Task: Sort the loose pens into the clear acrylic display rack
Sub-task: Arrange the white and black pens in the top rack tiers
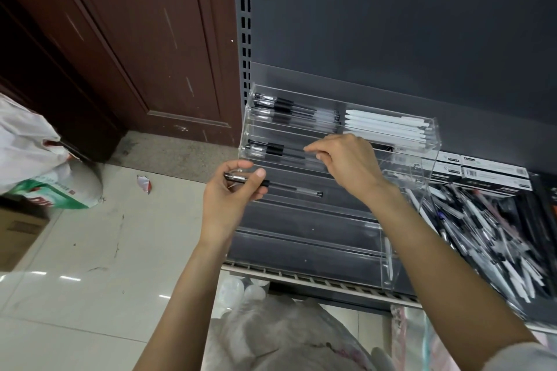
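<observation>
A clear acrylic display rack [422, 141] with stepped tiers stands on a dark shelf. Its top tier holds black-capped clear pens [295, 110] on the left and white pens [388, 126] on the right. The second tier holds a few black-capped pens [271, 149]. My left hand [232, 190] grips a black-and-clear pen [292, 189] by its left end, lying level over the third tier. Over the second tier my right hand [340, 159] hovers with thumb and forefinger pinched together; whether they hold anything is not visible. The lower tiers hold nothing.
A heap of loose pens [488, 235] lies on the shelf right of the rack, with boxed pens [482, 172] behind it. A brown door [120, 39] and plastic bags [36, 159] are at left. More bags [271, 331] sit below the shelf edge.
</observation>
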The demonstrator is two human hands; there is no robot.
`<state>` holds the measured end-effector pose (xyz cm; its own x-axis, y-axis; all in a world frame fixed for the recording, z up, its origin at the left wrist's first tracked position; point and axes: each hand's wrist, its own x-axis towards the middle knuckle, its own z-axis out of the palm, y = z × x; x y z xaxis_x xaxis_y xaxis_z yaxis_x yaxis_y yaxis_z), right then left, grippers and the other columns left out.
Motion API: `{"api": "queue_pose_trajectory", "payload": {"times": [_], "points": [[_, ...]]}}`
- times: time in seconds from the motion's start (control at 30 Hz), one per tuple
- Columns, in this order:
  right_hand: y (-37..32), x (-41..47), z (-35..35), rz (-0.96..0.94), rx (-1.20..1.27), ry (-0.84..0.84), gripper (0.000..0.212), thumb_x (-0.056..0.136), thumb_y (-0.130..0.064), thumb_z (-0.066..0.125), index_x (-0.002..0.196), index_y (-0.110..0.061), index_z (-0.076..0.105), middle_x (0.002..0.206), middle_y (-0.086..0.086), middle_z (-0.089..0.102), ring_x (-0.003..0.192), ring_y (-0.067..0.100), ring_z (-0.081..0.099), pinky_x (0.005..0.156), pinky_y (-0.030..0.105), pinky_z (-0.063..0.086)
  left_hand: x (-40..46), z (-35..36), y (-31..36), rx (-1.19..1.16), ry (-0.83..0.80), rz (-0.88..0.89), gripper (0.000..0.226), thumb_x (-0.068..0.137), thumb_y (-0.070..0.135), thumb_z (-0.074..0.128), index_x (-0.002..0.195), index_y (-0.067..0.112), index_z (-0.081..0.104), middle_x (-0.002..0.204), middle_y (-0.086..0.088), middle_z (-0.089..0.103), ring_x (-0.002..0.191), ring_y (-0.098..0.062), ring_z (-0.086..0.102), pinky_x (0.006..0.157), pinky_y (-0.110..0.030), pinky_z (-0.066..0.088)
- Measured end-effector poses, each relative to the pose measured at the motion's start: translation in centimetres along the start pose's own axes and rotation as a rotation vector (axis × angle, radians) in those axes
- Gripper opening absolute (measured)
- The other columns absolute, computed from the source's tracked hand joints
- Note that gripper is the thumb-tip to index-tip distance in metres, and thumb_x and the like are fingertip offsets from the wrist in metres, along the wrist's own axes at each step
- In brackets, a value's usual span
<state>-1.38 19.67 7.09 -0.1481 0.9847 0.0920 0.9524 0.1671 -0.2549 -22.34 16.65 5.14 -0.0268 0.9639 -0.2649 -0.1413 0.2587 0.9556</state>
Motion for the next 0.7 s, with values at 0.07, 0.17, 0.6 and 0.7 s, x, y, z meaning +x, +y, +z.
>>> {"api": "queue_pose_trajectory", "payload": {"times": [0.07, 0.17, 0.6, 0.7], "points": [[0.1, 0.2, 0.3, -0.006, -0.004, -0.023, 0.027, 0.091, -0.007, 0.059, 0.109, -0.022, 0.070, 0.111, -0.004, 0.069, 0.103, 0.015, 0.064, 0.088, 0.029, 0.047, -0.1, 0.0, 0.1, -0.006, 0.002, -0.009, 0.021, 0.082, 0.016, 0.069, 0.101, 0.013, 0.060, 0.082, -0.005, 0.073, 0.068, -0.014, 0.071, 0.066, -0.018, 0.055], [-0.1, 0.3, 0.6, -0.008, -0.018, -0.012, 0.033, 0.088, 0.002, 0.060, 0.108, -0.021, 0.071, 0.109, -0.003, 0.070, 0.100, 0.018, 0.066, 0.086, 0.033, 0.052, -0.1, 0.2, 0.3, -0.024, -0.006, -0.018, 0.015, 0.087, 0.015, 0.065, 0.100, 0.011, 0.060, 0.086, -0.009, 0.072, 0.070, -0.012, 0.071, 0.069, -0.019, 0.056], [0.2, -5.4, -2.2, 0.078, 0.390, 0.210, 0.020, 0.084, -0.024, 0.067, 0.103, -0.024, 0.072, 0.094, -0.010, 0.071, 0.082, 0.003, 0.060, 0.075, 0.018, 0.046, 0.6, 3.2, 1.9, 0.130, -0.079, 0.147, 0.022, 0.092, 0.024, 0.058, 0.112, 0.015, 0.058, 0.102, 0.002, 0.069, 0.082, -0.006, 0.069, 0.073, -0.018, 0.054], [2.7, -6.0, -2.7, 0.166, 0.293, 0.328, 0.019, 0.082, -0.019, 0.070, 0.100, -0.020, 0.073, 0.093, -0.005, 0.072, 0.082, 0.005, 0.057, 0.074, 0.021, 0.044, 1.4, 3.2, 1.7, 0.620, -0.056, 0.453, 0.036, 0.095, 0.034, 0.050, 0.127, 0.017, 0.052, 0.118, 0.009, 0.058, 0.097, -0.002, 0.058, 0.082, -0.016, 0.048]]}}
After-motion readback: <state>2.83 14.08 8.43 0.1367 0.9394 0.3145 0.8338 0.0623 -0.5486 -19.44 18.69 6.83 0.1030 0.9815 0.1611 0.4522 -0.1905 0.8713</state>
